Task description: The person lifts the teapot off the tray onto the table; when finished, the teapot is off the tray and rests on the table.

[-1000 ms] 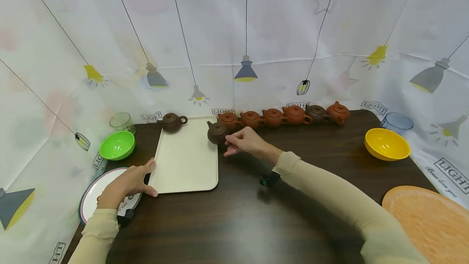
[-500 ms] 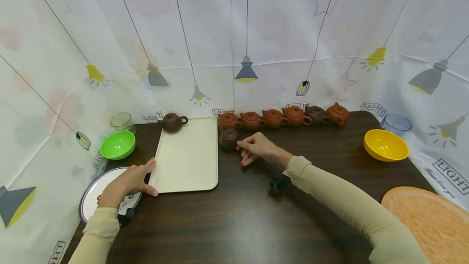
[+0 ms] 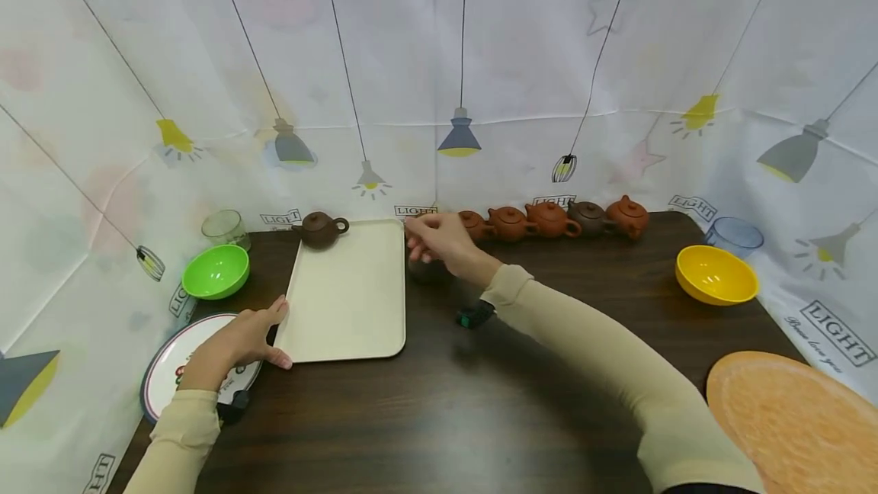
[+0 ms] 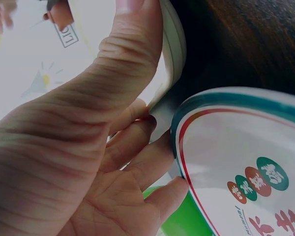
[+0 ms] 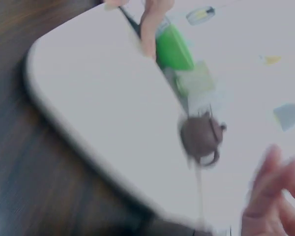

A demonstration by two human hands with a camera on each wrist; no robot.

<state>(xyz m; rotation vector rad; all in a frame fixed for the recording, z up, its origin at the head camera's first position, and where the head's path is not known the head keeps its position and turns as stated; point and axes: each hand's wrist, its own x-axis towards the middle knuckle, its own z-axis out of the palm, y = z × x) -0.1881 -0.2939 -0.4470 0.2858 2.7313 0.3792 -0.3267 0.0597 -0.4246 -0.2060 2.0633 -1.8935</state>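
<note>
My left hand [image 3: 236,341] holds the near left corner of a cream tray [image 3: 343,296], thumb at its near edge and fingers along its left side. In the left wrist view those fingers also reach the rim of a white plate [image 4: 221,142]. Over the left end of a teapot row hovers my right hand [image 3: 449,246], fingers loosely bent with nothing visible between them. It hides the leftmost reddish teapot. Below it a dark brown teapot [image 3: 428,273] stands right of the tray, mostly covered and shadowed. Another dark brown teapot [image 3: 320,229] sits at the tray's far left corner.
Along the back, several reddish-brown teapots [image 3: 507,224] and a dark one [image 3: 588,217] line up. At left are a green bowl [image 3: 216,271] and a clear glass [image 3: 225,227]. Right are a yellow bowl [image 3: 716,274], a blue glass [image 3: 734,236] and an orange round board [image 3: 789,410].
My right hand pulled the dark teapot from the tray's right edge slightly rightward, let go of it, then moved left and back over the row's end. My left hand stayed at the tray.
</note>
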